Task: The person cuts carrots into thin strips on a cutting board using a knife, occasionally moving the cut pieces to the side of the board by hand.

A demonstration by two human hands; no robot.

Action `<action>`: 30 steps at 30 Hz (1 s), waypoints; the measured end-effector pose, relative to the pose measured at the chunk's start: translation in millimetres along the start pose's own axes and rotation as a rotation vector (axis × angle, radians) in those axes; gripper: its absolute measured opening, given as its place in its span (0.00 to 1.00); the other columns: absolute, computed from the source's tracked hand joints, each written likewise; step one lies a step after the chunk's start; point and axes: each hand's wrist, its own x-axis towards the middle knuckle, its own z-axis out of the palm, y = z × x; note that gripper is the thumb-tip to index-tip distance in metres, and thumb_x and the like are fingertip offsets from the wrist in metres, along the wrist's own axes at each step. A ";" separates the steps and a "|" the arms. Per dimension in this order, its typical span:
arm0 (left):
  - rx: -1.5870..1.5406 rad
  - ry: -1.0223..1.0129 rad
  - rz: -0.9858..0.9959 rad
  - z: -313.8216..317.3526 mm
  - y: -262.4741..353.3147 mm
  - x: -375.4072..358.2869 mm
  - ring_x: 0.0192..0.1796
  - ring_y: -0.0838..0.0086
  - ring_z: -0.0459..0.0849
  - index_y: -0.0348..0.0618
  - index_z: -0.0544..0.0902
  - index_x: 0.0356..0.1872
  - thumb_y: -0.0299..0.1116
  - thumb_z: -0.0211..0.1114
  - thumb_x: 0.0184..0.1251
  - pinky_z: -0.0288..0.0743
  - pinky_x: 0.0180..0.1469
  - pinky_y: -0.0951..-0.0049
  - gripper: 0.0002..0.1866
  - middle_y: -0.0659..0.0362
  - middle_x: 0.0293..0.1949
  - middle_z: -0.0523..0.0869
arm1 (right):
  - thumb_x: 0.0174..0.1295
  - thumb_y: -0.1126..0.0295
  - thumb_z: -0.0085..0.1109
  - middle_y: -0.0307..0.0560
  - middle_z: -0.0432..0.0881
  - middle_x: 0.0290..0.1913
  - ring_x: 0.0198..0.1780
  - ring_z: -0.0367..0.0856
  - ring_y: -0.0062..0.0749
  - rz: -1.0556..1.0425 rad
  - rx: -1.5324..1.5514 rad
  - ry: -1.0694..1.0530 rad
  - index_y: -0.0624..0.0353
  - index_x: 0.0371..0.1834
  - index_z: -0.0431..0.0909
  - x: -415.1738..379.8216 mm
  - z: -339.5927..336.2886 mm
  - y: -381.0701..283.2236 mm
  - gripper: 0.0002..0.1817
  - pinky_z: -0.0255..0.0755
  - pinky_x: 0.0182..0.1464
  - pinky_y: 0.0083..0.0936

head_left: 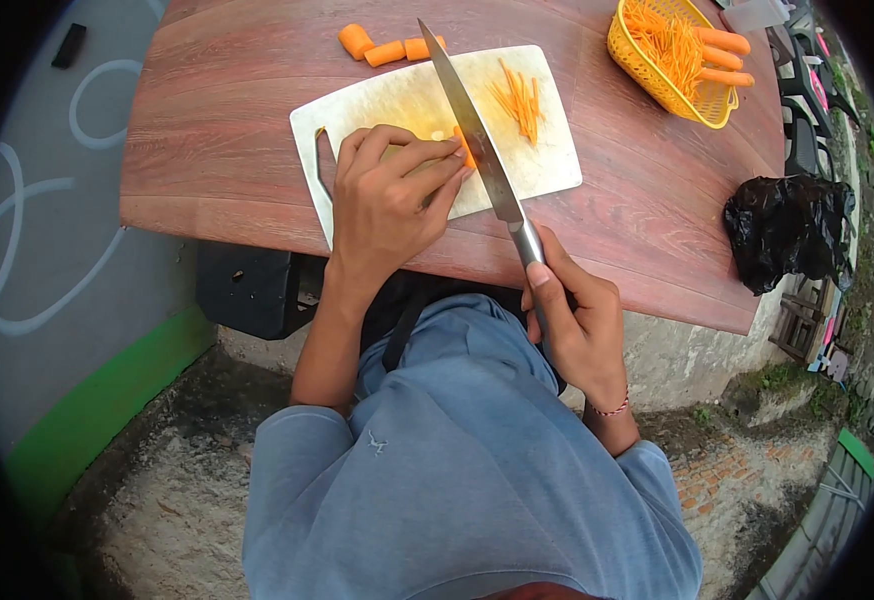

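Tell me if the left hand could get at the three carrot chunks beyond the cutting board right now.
Probably yes. The left hand is pinning a carrot piece beside the knife; bare board lies between it and the carrot chunks.

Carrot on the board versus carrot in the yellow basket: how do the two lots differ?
The carrot strips on the cutting board are a small loose bunch on the white cutting board; the shreds in the yellow basket form a bigger heap. The yellow basket also holds whole carrot pieces; the board's bunch has none. Both lots are thin, orange sticks.
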 end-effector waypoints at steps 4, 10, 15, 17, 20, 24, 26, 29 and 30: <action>-0.017 -0.001 -0.009 0.4 0.9 -0.2 0.49 0.66 0.86 0.45 0.98 0.42 0.29 0.82 0.59 0.77 0.56 0.63 0.10 0.66 0.47 0.97 | 0.84 0.69 0.58 0.40 0.79 0.25 0.24 0.77 0.18 0.019 -0.038 0.008 0.64 0.78 0.78 -3.7 2.0 -4.4 0.23 0.74 0.31 0.25; -0.012 0.002 0.004 -0.6 0.3 0.6 0.49 0.65 0.86 0.45 0.98 0.42 0.30 0.82 0.59 0.77 0.56 0.62 0.10 0.66 0.46 0.97 | 0.82 0.72 0.60 0.57 0.84 0.31 0.30 0.86 0.36 -0.079 -0.166 0.061 0.69 0.75 0.78 -8.4 13.3 2.5 0.23 0.80 0.39 0.32; -0.011 0.007 0.008 0.3 -0.2 -0.1 0.50 0.65 0.86 0.45 0.98 0.42 0.30 0.82 0.59 0.77 0.56 0.62 0.10 0.66 0.47 0.96 | 0.81 0.73 0.61 0.68 0.87 0.37 0.33 0.89 0.52 -0.131 -0.232 0.095 0.71 0.74 0.78 -11.3 21.7 1.4 0.22 0.81 0.43 0.35; -0.014 0.008 0.011 -0.2 0.1 0.2 0.49 0.65 0.86 0.45 0.98 0.42 0.30 0.82 0.59 0.77 0.56 0.62 0.10 0.66 0.46 0.96 | 0.81 0.74 0.60 0.68 0.87 0.37 0.34 0.89 0.49 -0.139 -0.231 0.103 0.71 0.75 0.77 -11.9 23.3 1.8 0.23 0.81 0.43 0.35; -0.011 0.008 0.017 -0.6 0.0 0.5 0.48 0.66 0.87 0.45 0.98 0.42 0.29 0.82 0.59 0.77 0.56 0.62 0.10 0.66 0.45 0.97 | 0.82 0.74 0.59 0.62 0.85 0.33 0.31 0.87 0.42 -0.119 -0.189 0.090 0.71 0.76 0.76 -11.9 22.5 2.4 0.23 0.80 0.41 0.32; -0.013 0.007 0.010 0.8 0.7 1.5 0.47 0.67 0.87 0.45 0.98 0.42 0.29 0.81 0.59 0.78 0.56 0.62 0.10 0.65 0.45 0.97 | 0.83 0.74 0.58 0.53 0.82 0.28 0.29 0.83 0.31 -0.032 -0.156 0.068 0.69 0.77 0.76 -12.4 19.2 2.6 0.23 0.78 0.38 0.29; -0.027 0.018 0.029 2.3 -1.1 4.6 0.47 0.67 0.87 0.45 0.98 0.42 0.28 0.81 0.59 0.79 0.55 0.62 0.10 0.65 0.45 0.97 | 0.83 0.73 0.57 0.47 0.78 0.26 0.28 0.79 0.25 -0.046 -0.145 0.080 0.67 0.79 0.75 -9.4 18.1 1.2 0.24 0.77 0.36 0.27; -0.029 0.023 0.039 5.7 -0.3 5.7 0.47 0.67 0.87 0.45 0.98 0.42 0.29 0.82 0.59 0.79 0.55 0.62 0.10 0.65 0.45 0.97 | 0.84 0.72 0.57 0.46 0.79 0.26 0.27 0.78 0.24 -0.039 -0.142 0.075 0.66 0.79 0.75 -8.7 15.1 1.0 0.24 0.76 0.36 0.26; -0.025 0.023 0.043 5.5 0.0 5.6 0.47 0.67 0.87 0.45 0.98 0.42 0.29 0.82 0.59 0.79 0.55 0.62 0.10 0.65 0.45 0.97 | 0.83 0.72 0.58 0.46 0.79 0.26 0.27 0.78 0.23 -0.047 -0.143 0.079 0.66 0.79 0.75 -8.3 14.5 1.4 0.24 0.76 0.35 0.25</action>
